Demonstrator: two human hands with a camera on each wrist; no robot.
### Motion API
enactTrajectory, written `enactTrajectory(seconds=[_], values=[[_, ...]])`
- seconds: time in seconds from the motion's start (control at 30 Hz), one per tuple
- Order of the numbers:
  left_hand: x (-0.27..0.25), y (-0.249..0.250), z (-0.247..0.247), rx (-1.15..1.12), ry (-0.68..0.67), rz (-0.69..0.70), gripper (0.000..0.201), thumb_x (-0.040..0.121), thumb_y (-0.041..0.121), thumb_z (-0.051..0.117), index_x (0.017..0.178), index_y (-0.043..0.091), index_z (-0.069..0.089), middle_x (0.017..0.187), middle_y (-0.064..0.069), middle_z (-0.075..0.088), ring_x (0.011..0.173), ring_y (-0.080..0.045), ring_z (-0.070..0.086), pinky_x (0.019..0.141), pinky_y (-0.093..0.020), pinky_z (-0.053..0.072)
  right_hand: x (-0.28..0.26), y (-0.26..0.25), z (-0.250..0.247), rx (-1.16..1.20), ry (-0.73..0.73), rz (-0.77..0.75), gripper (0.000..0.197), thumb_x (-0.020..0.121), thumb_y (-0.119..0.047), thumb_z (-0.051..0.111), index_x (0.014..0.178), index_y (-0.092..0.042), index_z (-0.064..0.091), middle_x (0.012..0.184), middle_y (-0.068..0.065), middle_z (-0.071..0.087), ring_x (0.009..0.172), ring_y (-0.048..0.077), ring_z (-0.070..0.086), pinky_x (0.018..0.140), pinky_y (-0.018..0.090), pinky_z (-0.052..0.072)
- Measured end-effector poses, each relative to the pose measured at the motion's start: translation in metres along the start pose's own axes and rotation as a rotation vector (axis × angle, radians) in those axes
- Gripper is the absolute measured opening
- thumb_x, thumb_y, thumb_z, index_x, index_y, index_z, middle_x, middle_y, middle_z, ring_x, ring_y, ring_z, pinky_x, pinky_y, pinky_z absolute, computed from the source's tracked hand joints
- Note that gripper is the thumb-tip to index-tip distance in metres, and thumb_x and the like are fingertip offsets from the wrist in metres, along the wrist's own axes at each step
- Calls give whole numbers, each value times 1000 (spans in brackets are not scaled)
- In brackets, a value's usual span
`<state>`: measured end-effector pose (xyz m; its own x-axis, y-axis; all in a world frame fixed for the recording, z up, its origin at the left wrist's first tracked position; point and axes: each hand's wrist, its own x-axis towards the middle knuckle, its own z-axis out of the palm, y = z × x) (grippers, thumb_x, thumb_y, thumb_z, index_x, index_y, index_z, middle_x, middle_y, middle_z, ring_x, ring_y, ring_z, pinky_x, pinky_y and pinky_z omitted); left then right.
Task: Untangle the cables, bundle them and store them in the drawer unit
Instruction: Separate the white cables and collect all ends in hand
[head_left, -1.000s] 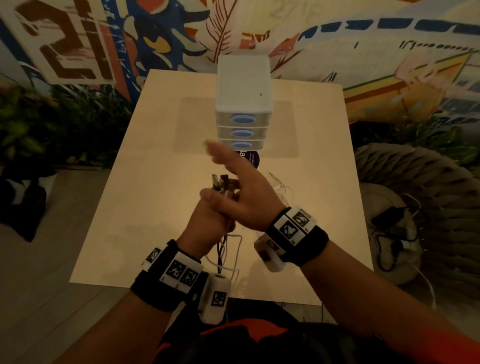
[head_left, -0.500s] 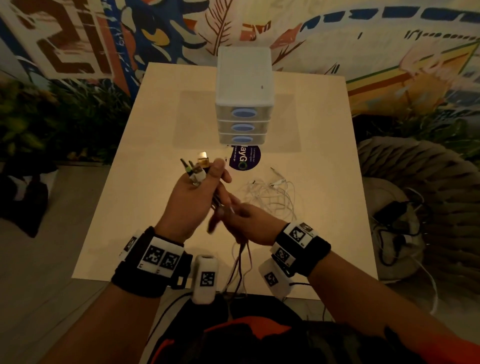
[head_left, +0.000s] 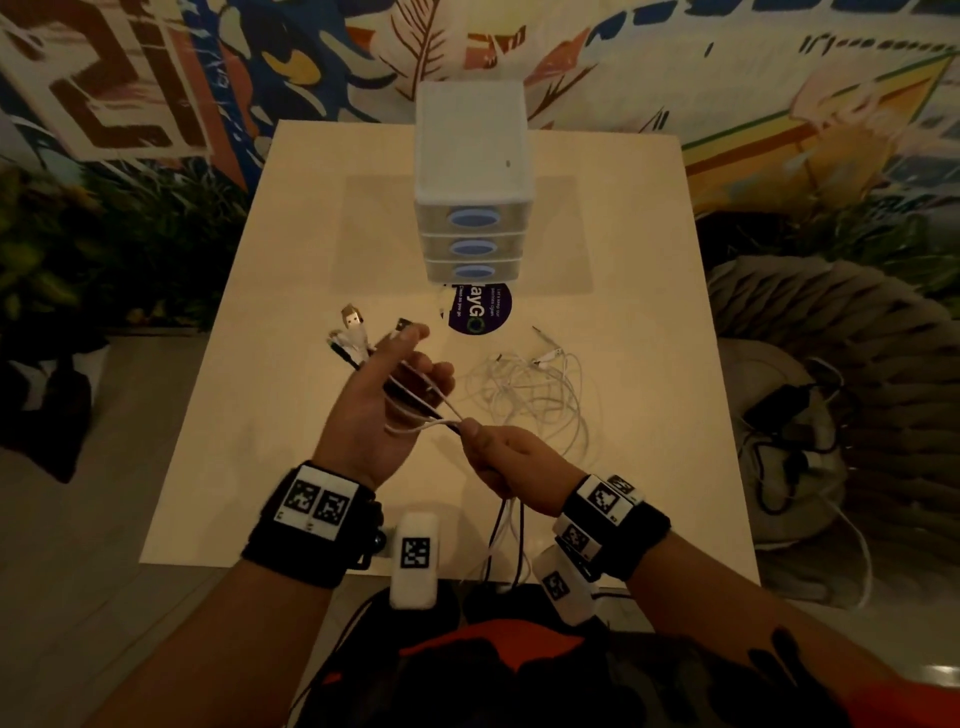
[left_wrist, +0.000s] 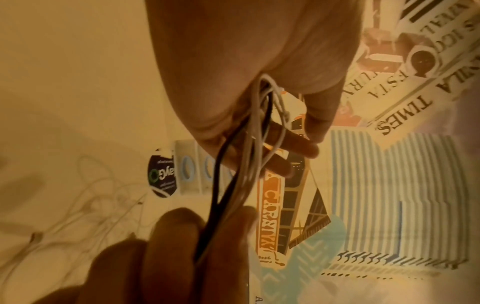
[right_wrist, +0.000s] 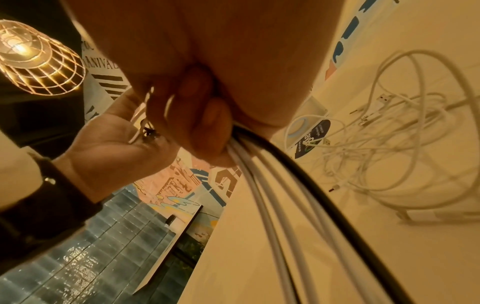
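My left hand (head_left: 382, 402) pinches the plug ends of the cables (head_left: 415, 387) under my thumb so they line up, while my right hand (head_left: 506, 457) is fisted round the same strands lower down, I think to draw them straight for bundling. A white tangle (head_left: 540, 387) lies on the pale table (head_left: 270, 364), near the drawer unit (head_left: 470, 171), its 3 drawers closed, before a painted mural.

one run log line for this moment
phase: bundling | left hand: holds cable bunch | right hand: grips same bunch | loose white cables: on table | drawer unit: shut
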<state>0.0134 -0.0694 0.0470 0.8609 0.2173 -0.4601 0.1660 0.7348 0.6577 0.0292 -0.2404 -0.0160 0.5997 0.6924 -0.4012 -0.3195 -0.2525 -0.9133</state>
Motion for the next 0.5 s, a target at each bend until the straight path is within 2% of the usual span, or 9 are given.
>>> enactTrajectory(seconds=[0.03, 0.1, 0.17, 0.23, 0.3, 0.33, 0.4, 0.43, 0.5], values=[[1, -3, -2, -22, -29, -20, 21, 81, 32, 73, 91, 13, 69, 62, 2, 60, 67, -17, 65, 76, -32, 60, 0, 1, -1, 15, 14, 1, 55, 99, -65, 38, 59, -27, 40, 54, -5, 32, 50, 13, 27, 51, 26, 28], [2, -3, -8, -81, -101, -51, 43, 73, 51, 79, 93, 14, 68, 67, 2, 64, 74, -19, 66, 90, -38, 57, 0, 3, -3, 52, 40, 11, 55, 100, -62, 39, 58, -26, 40, 53, -6, 31, 48, 13, 26, 50, 26, 27], [4, -2, -15, -139, -155, -86, 69, 63, 69, 75, 106, 16, 72, 90, -2, 74, 98, -26, 70, 105, -50, 49, 1, 6, -6, 130, 51, 20, 54, 97, -62, 40, 56, -28, 41, 55, -6, 29, 47, 13, 23, 47, 24, 26], [4, -3, -20, -146, -224, -96, 91, 57, 77, 74, 127, 18, 69, 122, -8, 71, 125, -31, 62, 110, -57, 42, 3, 6, -8, 212, 63, 22, 53, 96, -61, 42, 55, -27, 40, 56, -4, 25, 46, 12, 20, 45, 21, 25], [4, -9, -21, -86, -287, -86, 109, 53, 77, 80, 144, 21, 56, 143, -11, 59, 136, -31, 53, 111, -57, 41, 4, 5, -10, 277, 64, 20, 54, 97, -63, 44, 57, -28, 37, 56, -4, 22, 44, 10, 18, 44, 20, 23], [3, -13, -20, -47, -301, -84, 113, 54, 74, 83, 149, 22, 49, 147, -11, 56, 137, -31, 52, 111, -55, 42, 4, 3, -10, 301, 57, 19, 53, 95, -64, 45, 58, -27, 36, 56, -5, 21, 44, 10, 17, 43, 20, 22], [2, -23, -17, 26, -296, -82, 104, 61, 59, 89, 149, 22, 47, 138, -9, 62, 130, -29, 58, 107, -47, 49, 5, 2, -11, 269, 52, 15, 54, 90, -67, 47, 58, -25, 37, 54, -4, 24, 44, 11, 20, 44, 21, 23], [2, -27, -15, 56, -285, -70, 92, 68, 48, 90, 146, 21, 50, 127, -7, 67, 120, -26, 64, 101, -42, 53, 5, 2, -11, 221, 53, 15, 55, 91, -67, 45, 58, -24, 38, 53, -4, 28, 44, 12, 22, 45, 22, 25], [1, -32, -8, 117, -236, -23, 55, 84, 32, 79, 132, 16, 58, 92, -2, 69, 88, -19, 70, 85, -34, 58, 5, 4, -9, 160, 34, 27, 53, 95, -63, 43, 59, -23, 40, 53, -4, 32, 44, 11, 25, 45, 22, 26]])
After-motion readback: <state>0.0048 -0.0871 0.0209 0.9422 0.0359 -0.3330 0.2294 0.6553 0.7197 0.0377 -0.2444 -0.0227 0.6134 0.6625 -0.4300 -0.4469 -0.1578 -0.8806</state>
